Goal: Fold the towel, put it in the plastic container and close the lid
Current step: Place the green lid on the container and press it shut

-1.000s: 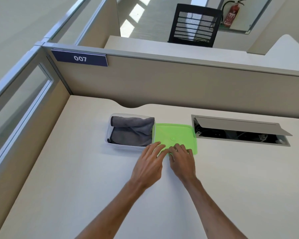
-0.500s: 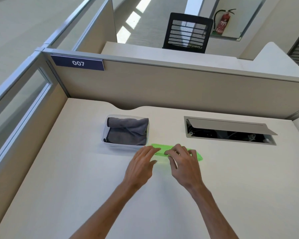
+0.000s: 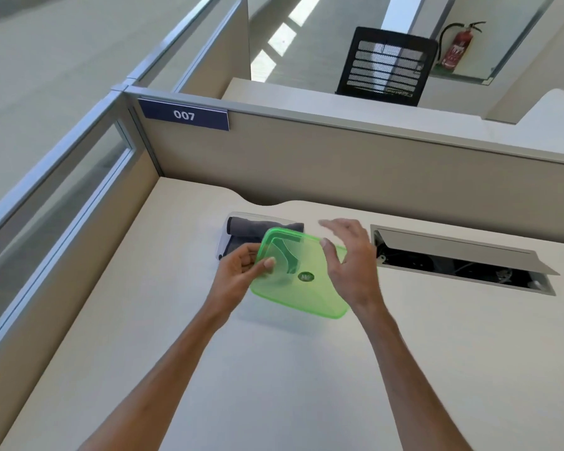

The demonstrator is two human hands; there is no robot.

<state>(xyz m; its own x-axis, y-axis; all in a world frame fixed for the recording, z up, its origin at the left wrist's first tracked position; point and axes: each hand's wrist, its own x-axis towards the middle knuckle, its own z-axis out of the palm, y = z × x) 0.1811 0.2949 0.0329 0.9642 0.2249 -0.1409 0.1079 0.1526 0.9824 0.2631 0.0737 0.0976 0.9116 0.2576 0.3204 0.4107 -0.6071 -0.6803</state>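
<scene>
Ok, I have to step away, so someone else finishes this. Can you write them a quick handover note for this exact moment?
Left hand: grip shut on the green lid, thumb on top at its left edge.
Right hand: open, fingers spread, at the lid's right side; whether it touches is unclear.
Lid: tilted, held in the air in front of the plastic container, not seated.
Towel: grey, folded, inside the container on the desk.
Done: folding and packing.
Left: lower the lid squarely onto the container and press it shut.
</scene>
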